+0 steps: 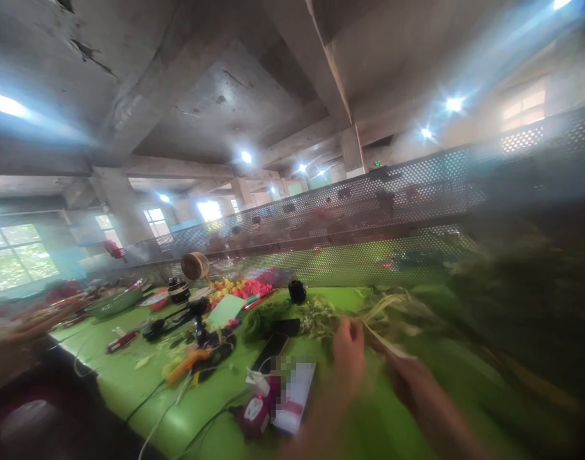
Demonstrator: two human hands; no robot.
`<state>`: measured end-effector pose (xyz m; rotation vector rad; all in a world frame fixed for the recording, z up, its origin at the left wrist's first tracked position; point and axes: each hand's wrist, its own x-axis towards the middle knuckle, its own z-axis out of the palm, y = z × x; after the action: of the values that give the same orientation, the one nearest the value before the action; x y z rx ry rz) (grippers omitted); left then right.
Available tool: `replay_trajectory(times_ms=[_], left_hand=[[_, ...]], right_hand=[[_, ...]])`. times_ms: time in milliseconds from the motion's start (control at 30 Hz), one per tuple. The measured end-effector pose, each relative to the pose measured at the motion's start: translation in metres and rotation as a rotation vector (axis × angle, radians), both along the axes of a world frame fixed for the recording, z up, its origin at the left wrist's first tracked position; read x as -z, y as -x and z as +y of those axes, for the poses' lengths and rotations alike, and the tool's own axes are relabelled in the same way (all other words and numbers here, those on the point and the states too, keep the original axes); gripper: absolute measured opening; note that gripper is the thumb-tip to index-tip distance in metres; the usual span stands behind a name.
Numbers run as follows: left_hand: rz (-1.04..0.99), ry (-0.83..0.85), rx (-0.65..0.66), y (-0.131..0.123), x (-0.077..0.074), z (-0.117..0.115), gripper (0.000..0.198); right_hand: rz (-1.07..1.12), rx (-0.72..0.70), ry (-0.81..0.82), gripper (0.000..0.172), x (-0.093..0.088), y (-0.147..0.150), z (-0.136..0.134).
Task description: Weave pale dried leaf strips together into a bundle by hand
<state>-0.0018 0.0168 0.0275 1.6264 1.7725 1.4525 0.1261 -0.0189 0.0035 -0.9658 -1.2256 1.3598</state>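
In the middle right of the head view, my left hand [348, 348] is closed on a pale green leafy spray [316, 319], its fingers curled around the stems. The spray's small leaves fan out to the left of the fist. Long pale strips [385, 310] like leaves rise behind my hands. My right hand [410, 377] is just to the right and lower, with its fingers closed around the end of a pale strip; motion blurs the fingertips. A dark green leafy mass [522, 287] fills the right side, badly blurred.
On the green table [148, 390] are a power strip [256, 412], a dark phone [270, 351], an orange glue gun [189, 365], cables, a pale green sheet [226, 311], pink flowers [256, 289] and a black cup [296, 292]. A perforated partition [321, 230] runs behind. Another person's arm [43, 319] is far left.
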Motion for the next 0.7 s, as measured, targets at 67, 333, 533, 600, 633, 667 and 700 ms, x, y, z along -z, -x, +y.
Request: replay_trajectory(times_ms=[67, 333, 533, 600, 633, 667, 700], left_hand=[[0.026, -0.006, -0.013, 0.0, -0.002, -0.001, 0.013], [0.344, -0.07, -0.057, 0.007, -0.002, -0.008, 0.02], [0.594, -0.006, -0.018, 0.013, 0.001, -0.002, 0.027], [0.65, 0.007, -0.035, 0.014, -0.001, -0.001, 0.027], [0.673, 0.012, -0.045, 0.014, -0.002, -0.001, 0.027], [0.686, 0.016, -0.05, 0.015, -0.003, -0.001, 0.026], [0.685, 0.02, -0.054, 0.017, -0.004, -0.001, 0.026]], right_hand=[[-0.032, 0.015, -0.03, 0.052, 0.003, 0.003, -0.001], [-0.204, 0.155, -0.096, 0.042, -0.006, 0.0, -0.002], [-0.249, 0.179, -0.174, 0.029, -0.014, -0.004, -0.006], [-0.231, 0.168, -0.174, 0.028, -0.01, 0.0, -0.006], [-0.222, 0.166, -0.163, 0.029, -0.009, 0.002, -0.006], [-0.216, 0.166, -0.147, 0.031, -0.008, 0.003, -0.006], [-0.213, 0.166, -0.132, 0.033, -0.007, 0.003, -0.007]])
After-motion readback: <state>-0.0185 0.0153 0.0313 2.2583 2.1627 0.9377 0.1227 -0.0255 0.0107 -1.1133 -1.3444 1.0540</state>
